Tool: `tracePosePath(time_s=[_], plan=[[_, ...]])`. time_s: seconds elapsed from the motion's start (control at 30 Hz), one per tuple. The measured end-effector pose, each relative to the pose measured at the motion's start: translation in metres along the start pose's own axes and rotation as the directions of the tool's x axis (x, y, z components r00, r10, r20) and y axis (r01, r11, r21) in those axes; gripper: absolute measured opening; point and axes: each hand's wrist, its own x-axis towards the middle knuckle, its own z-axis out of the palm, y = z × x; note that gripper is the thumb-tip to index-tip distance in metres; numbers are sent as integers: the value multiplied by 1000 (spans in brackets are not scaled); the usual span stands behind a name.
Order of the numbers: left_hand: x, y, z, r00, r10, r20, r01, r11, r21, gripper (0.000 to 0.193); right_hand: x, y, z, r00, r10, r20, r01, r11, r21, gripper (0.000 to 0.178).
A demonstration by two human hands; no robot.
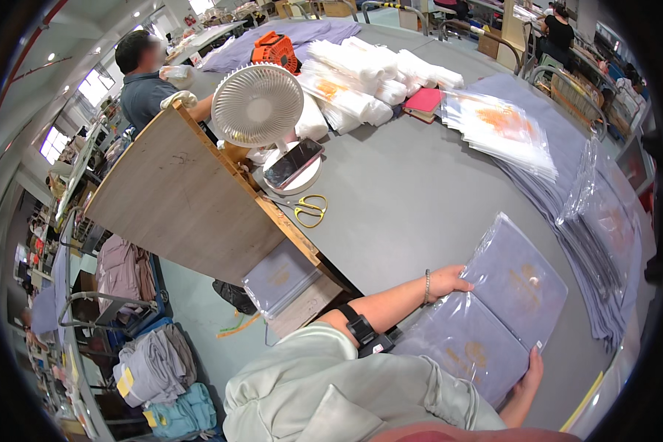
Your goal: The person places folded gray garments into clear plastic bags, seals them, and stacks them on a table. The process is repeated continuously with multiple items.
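Two flat lavender pieces of folded fabric in clear plastic bags, each with a gold print, lie edge to edge in front of me. The far bagged fabric (519, 276) has its left corner pinched in my left hand (449, 283). My right hand (527, 384) grips the right edge of the near bagged fabric (460, 350), thumb on top and the other fingers mostly hidden beneath. A small white tag shows by that thumb. To the right, a stack of bagged lavender pieces (604, 228) rests on a long pile of lavender cloth (486, 88).
Gold-handled scissors (311, 211) lie on the grey table (390, 191), near a white fan (258, 107) with a phone (293, 163) at its base. Clear bags (501, 121) and a red notebook (422, 104) are farther back. A wooden panel (184, 191) borders the left side. A person (140, 88) stands beyond.
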Motion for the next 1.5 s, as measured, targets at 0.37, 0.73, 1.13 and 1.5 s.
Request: tracePosePath(time_s=[0.37, 0.73, 1.13, 1.5], plan=[[-9, 5, 4, 995, 46, -92, -39, 997, 71, 40, -3, 1, -3, 999, 43, -5, -40, 969, 244, 43], [-31, 21, 11, 985, -27, -172, 17, 998, -57, 48, -5, -12, 18, 932, 206, 297, -263, 950, 166, 33], [97, 179, 155, 877, 480, 37, -480, 869, 119, 55, 15, -230, -39, 765, -544, 346, 427, 829, 361, 53], [335, 191, 166, 955, 284, -88, -118, 632, 766, 77, 221, -298, -107, 916, -378, -137, 294, 861, -416, 67]])
